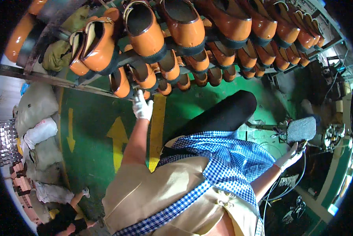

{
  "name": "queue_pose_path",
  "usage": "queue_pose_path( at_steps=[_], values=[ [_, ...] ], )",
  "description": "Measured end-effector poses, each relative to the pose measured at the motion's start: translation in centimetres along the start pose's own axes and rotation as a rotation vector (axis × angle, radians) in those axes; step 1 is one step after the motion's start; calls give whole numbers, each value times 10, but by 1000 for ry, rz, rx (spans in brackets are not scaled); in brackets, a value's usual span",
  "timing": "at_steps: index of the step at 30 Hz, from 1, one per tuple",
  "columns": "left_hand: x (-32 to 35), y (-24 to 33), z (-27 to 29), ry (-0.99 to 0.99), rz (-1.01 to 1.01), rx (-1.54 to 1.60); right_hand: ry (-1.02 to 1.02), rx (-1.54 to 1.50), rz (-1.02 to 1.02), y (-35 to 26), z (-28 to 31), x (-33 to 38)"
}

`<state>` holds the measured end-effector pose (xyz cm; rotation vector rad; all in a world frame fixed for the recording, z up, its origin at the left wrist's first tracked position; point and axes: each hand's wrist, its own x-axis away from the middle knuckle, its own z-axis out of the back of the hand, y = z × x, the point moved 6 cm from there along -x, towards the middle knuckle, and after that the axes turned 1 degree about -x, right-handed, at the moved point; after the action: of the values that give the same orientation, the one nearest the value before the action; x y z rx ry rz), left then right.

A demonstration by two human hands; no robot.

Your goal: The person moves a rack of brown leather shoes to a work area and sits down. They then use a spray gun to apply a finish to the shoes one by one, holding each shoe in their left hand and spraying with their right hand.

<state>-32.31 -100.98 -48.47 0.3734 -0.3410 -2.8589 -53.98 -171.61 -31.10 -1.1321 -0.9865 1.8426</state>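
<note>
Head view, looking down past a tan apron with blue-check trim (208, 173). Left hand (142, 107), white-gloved, reaches up to the lowest tier of the shoe rack (66, 82) — fingers curled at the toe of an orange shoe (120, 83) there, touching or just about; whether they have closed on it I cannot tell. The rack is loaded tier on tier with glossy orange shoes on dark lasts (no bare slot that I can make out). Right hand (290, 156), also gloved, is out to the side at a workstation, closed on a small dark tool or cable end (301, 146) just below a perforated grey pad (301, 129). Green floor (90, 126) with yellow arrows underneath; sacks (37, 104) lie to the left. Judged from this: the shoe is on the rack, not yet lifted off.
</note>
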Motion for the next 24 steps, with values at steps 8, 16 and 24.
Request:
queue_pose_path(
  at_steps=[8, 16, 24],
  values=[
    [-50, 0, -18, -98, -459, -256, 9, 17, 24, -28, -1, -1],
    [24, 35, 69, -827, -73, 478, 133, -326, -156, 8, -6, -4],
    [47, 225, 229, -1066, -606, 318, -25, -402, -195, 14, 4, -11]
  ],
)
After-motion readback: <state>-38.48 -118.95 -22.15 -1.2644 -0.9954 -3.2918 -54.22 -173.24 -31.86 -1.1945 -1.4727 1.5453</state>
